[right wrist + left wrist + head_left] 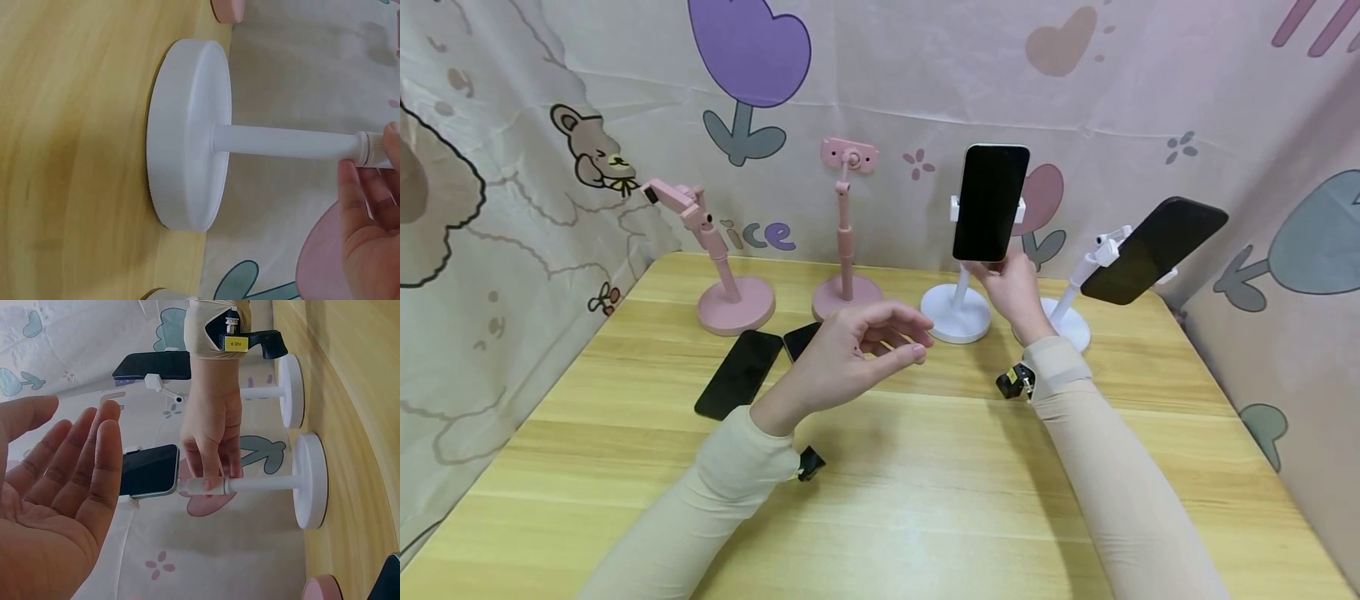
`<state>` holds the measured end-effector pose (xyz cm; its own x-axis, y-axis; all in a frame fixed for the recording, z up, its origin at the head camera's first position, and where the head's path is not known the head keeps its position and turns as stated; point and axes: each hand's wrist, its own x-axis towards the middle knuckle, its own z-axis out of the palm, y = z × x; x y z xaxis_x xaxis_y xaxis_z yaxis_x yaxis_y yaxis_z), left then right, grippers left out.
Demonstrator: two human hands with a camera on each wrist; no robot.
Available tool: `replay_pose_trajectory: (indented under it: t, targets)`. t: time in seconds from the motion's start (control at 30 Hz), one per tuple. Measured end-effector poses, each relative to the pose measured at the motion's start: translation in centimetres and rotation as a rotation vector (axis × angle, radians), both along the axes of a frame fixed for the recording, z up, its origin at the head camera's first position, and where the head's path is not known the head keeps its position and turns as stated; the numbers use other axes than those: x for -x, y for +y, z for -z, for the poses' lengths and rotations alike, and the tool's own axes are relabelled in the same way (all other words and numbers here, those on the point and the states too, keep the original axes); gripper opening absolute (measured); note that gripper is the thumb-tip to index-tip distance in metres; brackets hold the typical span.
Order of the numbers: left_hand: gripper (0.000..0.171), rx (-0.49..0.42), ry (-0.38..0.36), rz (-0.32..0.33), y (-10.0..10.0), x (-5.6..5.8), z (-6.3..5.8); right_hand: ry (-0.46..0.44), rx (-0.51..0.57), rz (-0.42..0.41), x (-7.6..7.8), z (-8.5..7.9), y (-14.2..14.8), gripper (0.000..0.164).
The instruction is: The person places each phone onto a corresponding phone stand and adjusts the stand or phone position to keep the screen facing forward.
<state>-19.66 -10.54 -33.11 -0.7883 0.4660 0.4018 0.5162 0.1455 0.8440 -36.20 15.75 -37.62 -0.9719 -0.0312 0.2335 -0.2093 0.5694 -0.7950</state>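
In the head view a black-screened smartphone (990, 202) sits upright in the clamp of a white phone stand (957, 315). My right hand (1013, 290) grips that stand's post just below the phone. The right wrist view shows the right fingers (354, 203) and thumb on the ribbed collar of the post, above the round base (187, 137). My left hand (857, 354) hovers over the table left of this stand, its fingers loosely bent. Nothing lies in the left palm (56, 519) in the left wrist view.
A second white stand (1067, 323) at the right holds a tilted phone (1156, 250). Two pink stands, one bent (735, 305) and one upright (846, 242), stand at the back left without phones. Two phones lie on the wooden table (910, 500), one (739, 375) partly beside the left hand.
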Motion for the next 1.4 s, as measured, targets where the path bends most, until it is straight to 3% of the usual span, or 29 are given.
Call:
replay_pose_trajectory:
  t: [0.47,0.63,0.93,1.4]
  targets:
    - [0.023,0.044,-0.017,-0.024,-0.3,0.6,0.1,0.026,-0.113,-0.034,-1.1,-0.4,-0.2,0.037]
    - [0.023,0.052,-0.016,-0.034,-0.7,0.9,0.3,0.043,-0.129,-0.029,-1.5,-0.3,-0.4,0.029]
    - [0.024,0.080,-0.056,-0.080,-2.4,1.1,0.6,-0.042,-0.040,-0.148,-1.9,-0.3,-2.2,0.029]
    - [0.025,0.149,-0.096,-0.176,-4.3,2.1,1.6,-0.104,-0.112,-0.280,-2.1,0.0,-3.6,0.032]
